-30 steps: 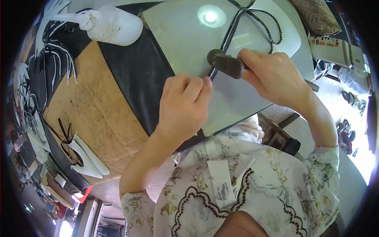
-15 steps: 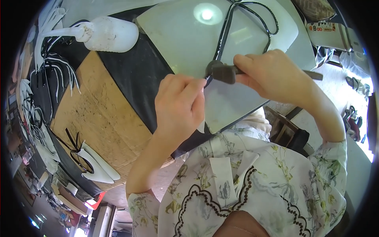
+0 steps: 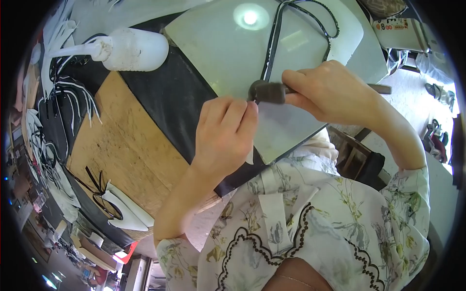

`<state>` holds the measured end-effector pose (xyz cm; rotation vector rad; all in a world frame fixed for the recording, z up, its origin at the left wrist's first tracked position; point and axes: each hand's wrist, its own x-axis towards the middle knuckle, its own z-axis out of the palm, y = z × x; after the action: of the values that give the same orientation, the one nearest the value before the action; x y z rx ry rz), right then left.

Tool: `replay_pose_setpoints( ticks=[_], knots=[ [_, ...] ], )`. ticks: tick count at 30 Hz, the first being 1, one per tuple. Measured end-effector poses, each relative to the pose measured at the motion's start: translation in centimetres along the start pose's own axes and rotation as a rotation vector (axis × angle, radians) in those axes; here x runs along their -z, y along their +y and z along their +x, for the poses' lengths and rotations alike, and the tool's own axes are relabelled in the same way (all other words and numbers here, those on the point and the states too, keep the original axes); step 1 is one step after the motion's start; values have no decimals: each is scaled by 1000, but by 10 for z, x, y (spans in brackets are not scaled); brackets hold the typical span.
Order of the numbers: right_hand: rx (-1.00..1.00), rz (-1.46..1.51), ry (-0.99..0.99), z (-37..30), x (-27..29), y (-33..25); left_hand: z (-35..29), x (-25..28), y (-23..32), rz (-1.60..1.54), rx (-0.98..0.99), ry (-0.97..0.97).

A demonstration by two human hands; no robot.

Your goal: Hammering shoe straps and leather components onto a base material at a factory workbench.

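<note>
My right hand [image 3: 335,94] is closed round the handle of a dark hammer [image 3: 270,92]. The hammer head sits over a black strap [image 3: 272,53] with light dots along its edge, right beside my left fingertips; whether it touches the strap, I cannot tell. My left hand [image 3: 225,133] pinches the strap's near end, mostly hidden by my fingers and the hammer head. From there the strap runs away from me across a smooth pale slab [image 3: 208,43] and loops at the far right.
Left of the slab lies a white squeeze bottle [image 3: 138,49] with a long nozzle. A brown board [image 3: 131,140] is on the black table cover, with white pieces and black straps [image 3: 124,208] at its near left. Bundles of black-and-white straps [image 3: 73,92] hang farther left.
The hammer head has shifted slightly left and down. My left hand has turned a little, its fingertips closer to the hammer head. The grips are unchanged.
</note>
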<state>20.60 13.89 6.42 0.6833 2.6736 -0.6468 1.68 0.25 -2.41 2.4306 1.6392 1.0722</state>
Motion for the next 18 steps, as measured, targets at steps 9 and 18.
replay_pose_setpoints(
  ticks=[9, 18],
  knots=[
    [43, 42, 126, -3, -10, 1, -2, 15, -7, -61, 41, -57],
    [-47, 250, 264, -5, -5, -4, 1, 13, -11, -343, 262, -84]
  ],
)
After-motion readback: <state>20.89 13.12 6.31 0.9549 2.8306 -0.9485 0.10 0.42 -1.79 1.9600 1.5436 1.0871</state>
